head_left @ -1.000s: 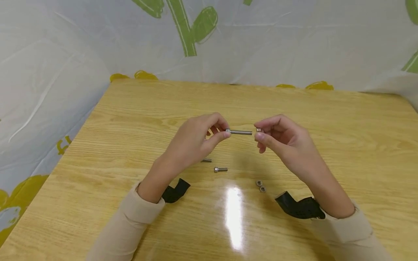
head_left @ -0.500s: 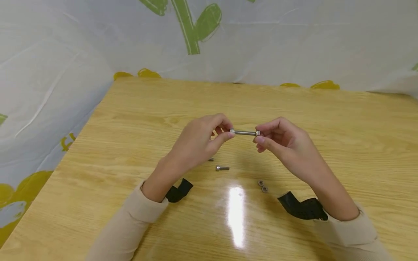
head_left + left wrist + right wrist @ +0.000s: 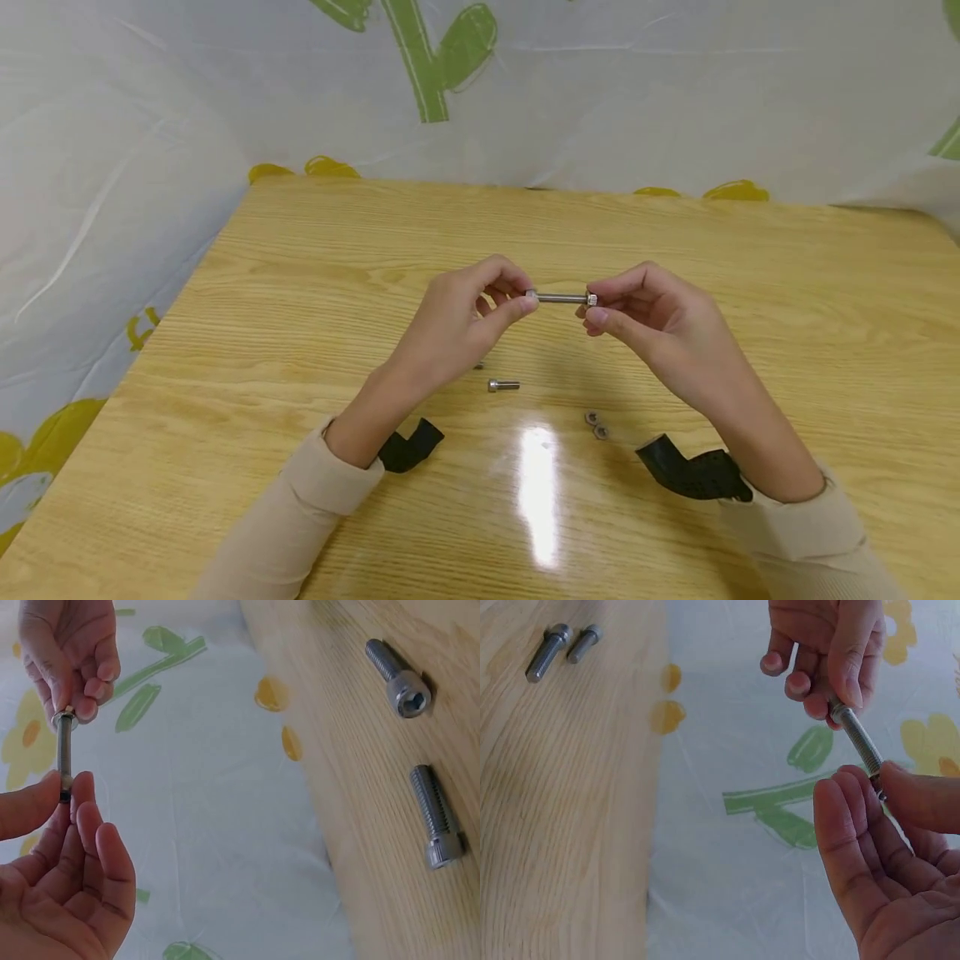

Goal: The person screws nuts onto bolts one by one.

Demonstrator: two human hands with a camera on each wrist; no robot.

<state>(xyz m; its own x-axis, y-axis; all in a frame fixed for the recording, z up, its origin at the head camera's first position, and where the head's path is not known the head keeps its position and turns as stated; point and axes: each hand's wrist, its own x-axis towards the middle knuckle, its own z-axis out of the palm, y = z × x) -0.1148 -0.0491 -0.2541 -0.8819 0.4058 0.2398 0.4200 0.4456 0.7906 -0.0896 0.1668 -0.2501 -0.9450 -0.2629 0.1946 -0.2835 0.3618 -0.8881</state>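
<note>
My left hand [image 3: 468, 321] pinches the head of a long steel socket-head bolt [image 3: 561, 297] between thumb and fingers, holding it level above the table. At the bolt's other end, my right hand [image 3: 660, 325] pinches a hex nut [image 3: 592, 300] between thumb and forefinger. The nut sits at the tip of the threaded shank, in line with it. From the left wrist view, the bolt [image 3: 64, 754] spans the gap between both hands. In the right wrist view the thread of the bolt [image 3: 862, 742] shows plainly, while the right thumb partly covers the nut.
A shorter socket-head bolt [image 3: 503, 385] lies on the wooden table [image 3: 300, 250]; another bolt [image 3: 397, 679] lies near it, mostly hidden by the left hand in the head view. Two loose nuts [image 3: 597, 425] lie together to the right. A patterned cloth [image 3: 600, 100] hangs behind.
A second ago the nut was held apart from the bolt's tip. The hands came together, and the nut now meets the bolt's end. The things on the table stayed put.
</note>
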